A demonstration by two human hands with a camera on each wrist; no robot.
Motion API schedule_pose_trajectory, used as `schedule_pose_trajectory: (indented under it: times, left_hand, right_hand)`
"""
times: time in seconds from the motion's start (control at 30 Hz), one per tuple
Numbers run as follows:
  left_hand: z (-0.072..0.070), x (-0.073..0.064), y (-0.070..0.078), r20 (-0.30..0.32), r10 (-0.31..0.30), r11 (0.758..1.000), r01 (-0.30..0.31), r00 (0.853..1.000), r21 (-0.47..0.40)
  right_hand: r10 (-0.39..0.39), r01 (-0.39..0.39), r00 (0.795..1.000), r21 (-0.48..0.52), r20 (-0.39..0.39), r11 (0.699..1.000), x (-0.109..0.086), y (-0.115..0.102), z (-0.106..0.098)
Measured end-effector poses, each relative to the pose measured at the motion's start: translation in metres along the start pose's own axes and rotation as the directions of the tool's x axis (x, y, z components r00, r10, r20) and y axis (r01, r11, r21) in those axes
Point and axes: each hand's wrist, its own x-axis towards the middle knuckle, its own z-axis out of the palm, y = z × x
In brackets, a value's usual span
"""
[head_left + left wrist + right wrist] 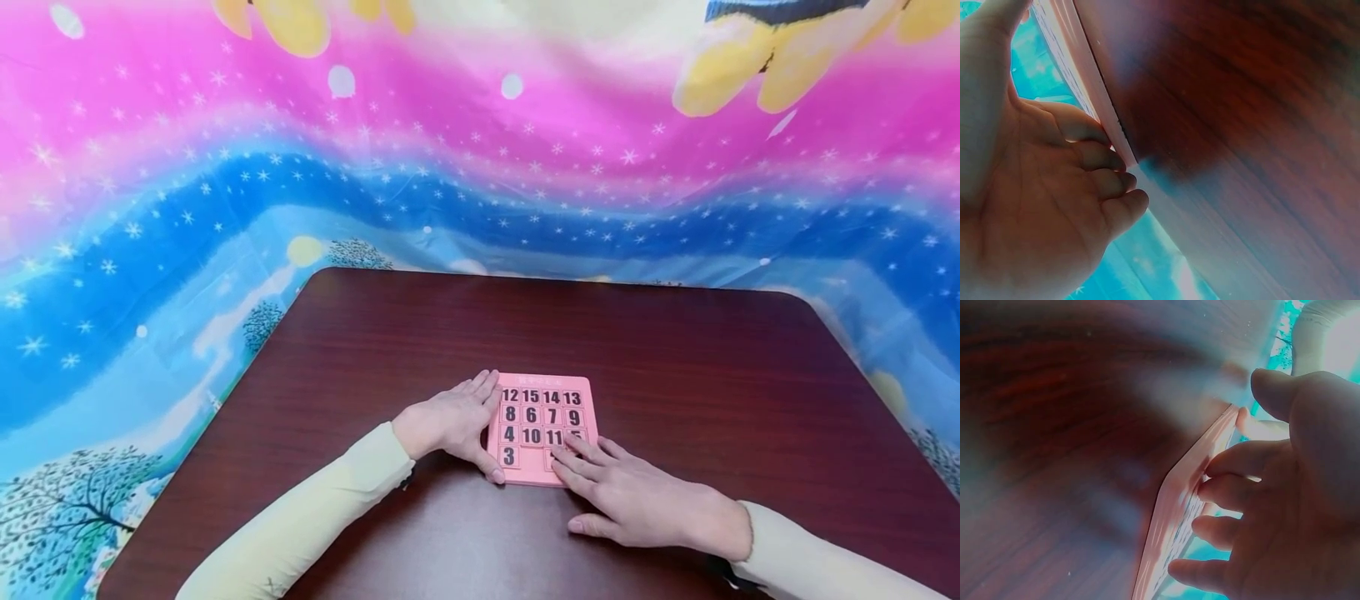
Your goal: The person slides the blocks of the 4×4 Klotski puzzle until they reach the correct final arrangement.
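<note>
A pink sliding number puzzle (531, 425) lies flat on the table, its tiles carrying black numbers. My left hand (459, 417) rests along its left side, fingers extended to the upper left corner and thumb at the lower left corner. In the left wrist view those fingertips meet the puzzle's edge (1100, 103). My right hand (637, 496) reaches over the lower right corner with spread fingers, fingertips on the tiles there, thumb apart over the table. Its fingers partly hide the 5 tile (576, 436) and the bottom row. A bare slot shows right of the 3 tile (509, 457).
The dark brown wooden table (675, 358) has rounded far corners. Behind it and along its sides hangs a colourful printed cloth (450, 150) with snowflakes and trees. Pale sleeves (352, 475) cover both forearms.
</note>
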Motion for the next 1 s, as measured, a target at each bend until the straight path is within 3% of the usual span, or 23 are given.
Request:
schedule_pose_trajectory:
  times: [0.4,0.63,1.0]
  left_hand:
    - [0.001,-0.001,0.0,-0.007,0.004,1.0,-0.004,1.0,0.002]
    - [0.001,-0.002,0.0,-0.007,0.004,1.0,-0.004,1.0,-0.005]
    - [0.002,-0.002,-0.001,-0.018,0.007,1.0,-0.007,1.0,-0.011]
  right_hand:
    - [-0.03,0.03,0.999,-0.009,-0.012,1.0,0.016,-0.009,0.003]
    - [-0.017,0.017,0.999,0.023,0.03,1.0,0.026,-0.013,0.002]
    - [0.014,-0.015,1.0,0.062,0.025,0.998,0.016,-0.008,-0.004]
